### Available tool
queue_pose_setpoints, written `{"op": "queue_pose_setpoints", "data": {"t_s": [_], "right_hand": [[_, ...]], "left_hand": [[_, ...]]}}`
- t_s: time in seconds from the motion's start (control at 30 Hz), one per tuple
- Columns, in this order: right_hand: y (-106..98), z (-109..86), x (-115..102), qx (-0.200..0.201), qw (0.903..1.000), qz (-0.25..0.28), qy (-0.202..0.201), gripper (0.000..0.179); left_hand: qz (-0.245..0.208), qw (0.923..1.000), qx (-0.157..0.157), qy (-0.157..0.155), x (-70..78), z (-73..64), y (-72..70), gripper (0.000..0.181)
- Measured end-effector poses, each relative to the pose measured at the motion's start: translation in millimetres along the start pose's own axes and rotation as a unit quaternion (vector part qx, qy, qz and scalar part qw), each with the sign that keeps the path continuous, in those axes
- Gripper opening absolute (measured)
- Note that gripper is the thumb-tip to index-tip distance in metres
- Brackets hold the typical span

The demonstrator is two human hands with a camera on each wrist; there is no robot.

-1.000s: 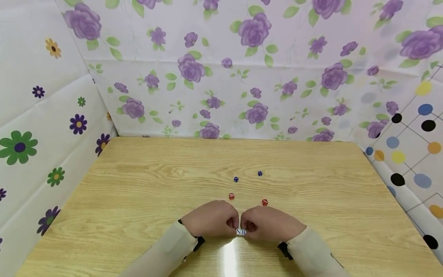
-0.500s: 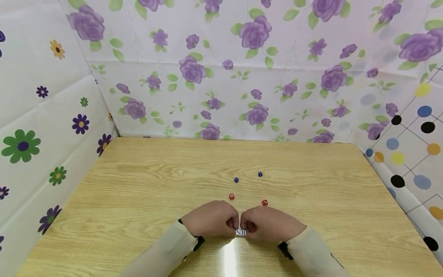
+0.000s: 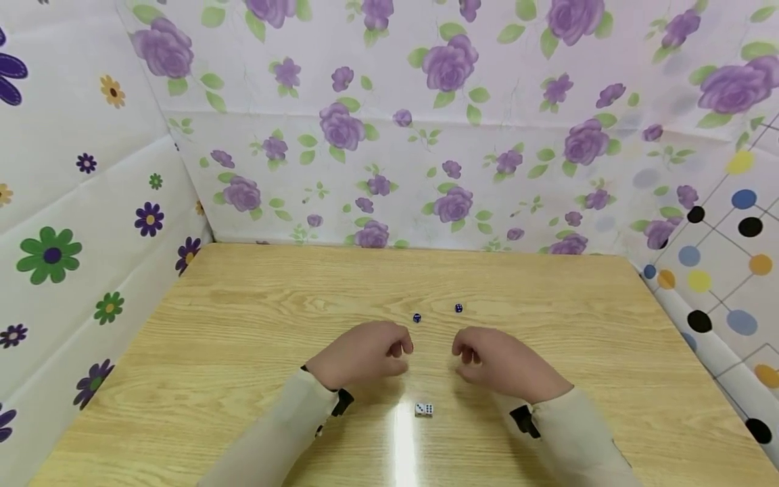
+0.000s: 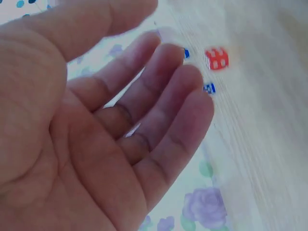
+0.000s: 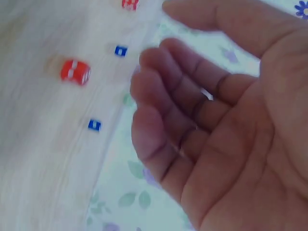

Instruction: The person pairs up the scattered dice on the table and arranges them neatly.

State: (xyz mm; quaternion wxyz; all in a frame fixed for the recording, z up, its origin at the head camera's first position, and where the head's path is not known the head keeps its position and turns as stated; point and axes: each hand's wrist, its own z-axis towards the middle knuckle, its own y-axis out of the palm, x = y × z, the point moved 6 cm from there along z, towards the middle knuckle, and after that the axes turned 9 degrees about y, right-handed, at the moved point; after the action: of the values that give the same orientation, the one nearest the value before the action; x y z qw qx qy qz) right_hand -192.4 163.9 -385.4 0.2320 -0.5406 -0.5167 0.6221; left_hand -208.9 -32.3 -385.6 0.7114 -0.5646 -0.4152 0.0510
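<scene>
Two white dice [image 3: 424, 410] sit side by side, touching, on the table near its front. Beyond them my left hand [image 3: 364, 355] hovers over the wood, thumb apart from loosely bent fingers, holding nothing. My right hand [image 3: 508, 362] mirrors it, also holding nothing. In the left wrist view a red die [image 4: 216, 58] lies past the fingertips. The right wrist view has a red die [image 5: 75, 72] off the fingertips and another red die [image 5: 130, 4] at the top edge. Both red dice are hidden behind the hands in the head view.
Two blue dice, one at left [image 3: 416, 318] and one at right [image 3: 459, 308], lie farther back on the wooden table [image 3: 243, 304]. A floral cloth [image 3: 389, 135] hangs behind the table, with patterned cloths along both sides. A bright reflection streaks the table's front.
Both hands have let go of the white dice, spread apart and moved forward toward the red dice. The white dice stay together. The head view has shifted slightly.
</scene>
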Motion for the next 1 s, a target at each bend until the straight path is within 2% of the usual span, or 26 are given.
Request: {"op": "queue_pose_setpoints", "data": {"t_s": [0.1, 0.17, 0.33, 0.5, 0.67, 0.8, 1.0], "right_hand": [[-6.5, -0.3, 11.4, 0.028, 0.9988, -0.019, 0.034, 0.012], [-7.4, -0.1, 18.0, 0.032, 0.9979, -0.032, 0.047, 0.014], [0.2, 3.0, 27.9, 0.01, 0.9967, -0.037, 0.071, 0.017], [8.9, 7.5, 28.3, 0.002, 0.9981, -0.029, 0.055, 0.017], [14.6, 9.4, 28.4, 0.008, 0.9976, -0.042, 0.053, 0.016], [17.5, 10.6, 27.6, 0.018, 0.9971, -0.06, 0.044, 0.013], [18.1, 11.1, 25.2, 0.028, 0.9968, -0.071, 0.025, 0.011]], "left_hand": [[0.016, 0.9995, 0.015, -0.021, -8.0, 5.0, -5.4, 0.018], [0.023, 0.999, 0.02, -0.032, -13.0, 7.8, -7.0, 0.019], [0.016, 0.9984, 0.011, -0.052, -22.8, 14.3, -5.0, 0.023], [0.006, 0.9978, 0.001, -0.066, -28.4, 19.5, 1.1, 0.019], [-0.001, 0.9969, 0.008, -0.078, -33.7, 22.9, 8.8, 0.013], [-0.012, 0.9969, 0.02, -0.075, -37.0, 26.5, 14.1, 0.005], [-0.018, 0.9973, 0.033, -0.063, -36.3, 27.9, 16.6, 0.009]]}}
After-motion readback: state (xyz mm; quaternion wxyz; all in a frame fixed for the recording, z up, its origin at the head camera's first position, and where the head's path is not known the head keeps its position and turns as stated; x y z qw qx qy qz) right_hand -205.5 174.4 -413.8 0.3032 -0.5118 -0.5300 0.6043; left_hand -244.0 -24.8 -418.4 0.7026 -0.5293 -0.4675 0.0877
